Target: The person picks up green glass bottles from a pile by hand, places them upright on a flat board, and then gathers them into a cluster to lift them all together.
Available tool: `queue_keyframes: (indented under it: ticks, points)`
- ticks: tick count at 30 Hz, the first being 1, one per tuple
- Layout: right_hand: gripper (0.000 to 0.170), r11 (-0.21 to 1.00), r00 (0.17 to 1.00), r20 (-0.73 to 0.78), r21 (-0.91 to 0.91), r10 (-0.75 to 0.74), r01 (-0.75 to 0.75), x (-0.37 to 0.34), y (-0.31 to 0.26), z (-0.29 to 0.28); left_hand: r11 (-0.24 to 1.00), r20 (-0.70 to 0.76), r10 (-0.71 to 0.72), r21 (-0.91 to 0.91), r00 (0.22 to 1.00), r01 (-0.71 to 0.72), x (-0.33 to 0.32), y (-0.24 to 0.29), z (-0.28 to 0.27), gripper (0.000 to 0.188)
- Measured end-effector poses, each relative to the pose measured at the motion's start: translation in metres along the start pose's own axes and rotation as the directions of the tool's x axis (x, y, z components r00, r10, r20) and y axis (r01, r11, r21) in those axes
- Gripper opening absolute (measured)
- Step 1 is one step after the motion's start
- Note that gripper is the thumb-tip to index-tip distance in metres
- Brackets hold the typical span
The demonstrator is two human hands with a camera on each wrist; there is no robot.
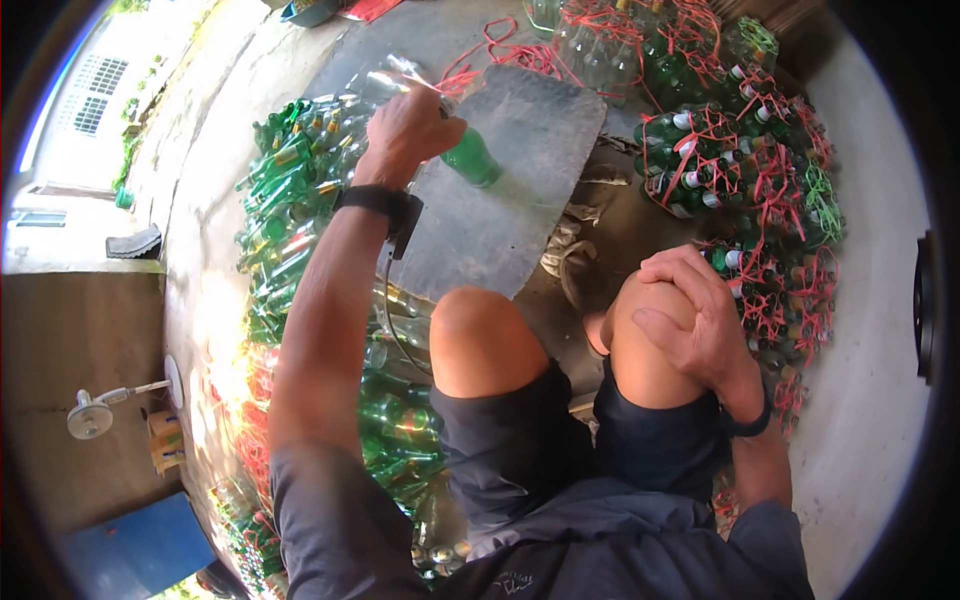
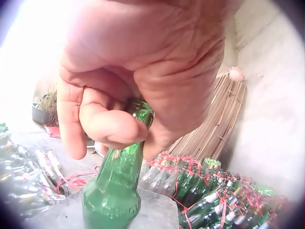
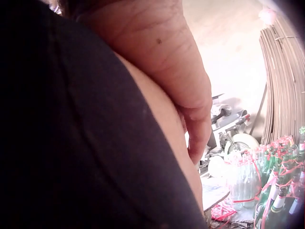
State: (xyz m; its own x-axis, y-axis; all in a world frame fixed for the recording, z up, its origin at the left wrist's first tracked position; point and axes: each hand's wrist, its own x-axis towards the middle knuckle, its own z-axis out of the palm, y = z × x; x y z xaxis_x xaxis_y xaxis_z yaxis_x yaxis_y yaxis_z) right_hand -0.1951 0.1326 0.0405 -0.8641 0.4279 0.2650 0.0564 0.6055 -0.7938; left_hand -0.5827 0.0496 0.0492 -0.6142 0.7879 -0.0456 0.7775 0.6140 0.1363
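Note:
The left hand (image 1: 408, 130) grips a green glass bottle (image 1: 470, 160) by its neck, over the grey board (image 1: 500, 200). In the left wrist view the thumb and curled fingers of the left hand (image 2: 138, 81) pinch the neck of the green bottle (image 2: 114, 186), whose body hangs below them, slightly tilted. The right hand (image 1: 690, 320) rests on the person's knee, fingers bent loosely over it and holding nothing; in the right wrist view the right hand (image 3: 162, 62) lies along the leg.
Many loose green bottles (image 1: 290, 190) lie left of the board. Bundles of bottles tied with red string (image 1: 780, 190) stand on the right. Red string (image 1: 510, 55) lies beyond the board. A standing fan (image 1: 90, 418) and a blue panel (image 1: 140, 550) are at the far left.

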Motion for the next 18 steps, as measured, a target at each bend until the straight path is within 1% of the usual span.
queue_keyframes:
  ticks: [1,3,4,6,8,10,13,15,16,18]
  points:
    - [0.029,1.000,1.000,0.001,0.001,0.001,-0.001,-0.001,0.000,-0.001,1.000,-0.020,-0.003,0.007,1.000,0.003,0.004,-0.001,0.003,0.041]
    - [0.035,0.997,0.996,0.055,0.041,0.067,-0.069,-0.003,0.001,-0.003,1.000,-0.037,-0.009,0.011,0.999,0.009,0.010,-0.004,0.007,0.041]
    - [0.035,0.997,0.996,0.059,0.041,0.069,-0.071,-0.002,0.001,-0.003,1.000,-0.050,-0.002,0.010,0.999,0.003,0.012,-0.004,0.009,0.041]
    - [0.032,1.000,0.999,0.025,0.016,0.026,-0.026,0.000,0.000,-0.002,1.000,-0.060,0.002,0.007,0.998,-0.001,0.016,-0.006,0.011,0.041]
    - [0.032,0.999,0.999,0.031,0.018,0.030,-0.030,0.000,0.000,-0.002,1.000,-0.079,-0.022,0.001,0.997,0.023,0.020,-0.006,0.012,0.040]
    - [0.033,0.999,0.999,0.038,0.020,0.032,-0.033,0.000,-0.001,-0.002,0.999,-0.061,-0.038,0.014,0.997,0.039,0.021,-0.006,0.012,0.040]
    - [0.033,0.998,0.998,0.042,0.025,0.054,-0.055,0.000,-0.002,-0.002,0.998,-0.089,-0.060,-0.018,0.994,0.058,0.028,-0.012,0.016,0.041]
    - [0.033,0.998,0.998,0.043,0.011,0.056,-0.057,0.000,-0.003,-0.003,0.976,-0.013,-0.115,-0.188,0.993,0.110,0.031,-0.017,0.017,0.044]
    - [0.033,0.998,0.997,0.045,0.010,0.056,-0.056,0.001,-0.004,-0.004,0.976,-0.013,-0.116,-0.189,0.993,0.112,0.030,-0.017,0.018,0.044]
    - [0.033,0.998,0.997,0.045,0.011,0.059,-0.060,0.001,-0.005,-0.004,0.967,-0.005,-0.131,-0.222,0.991,0.126,0.029,-0.020,0.021,0.050]
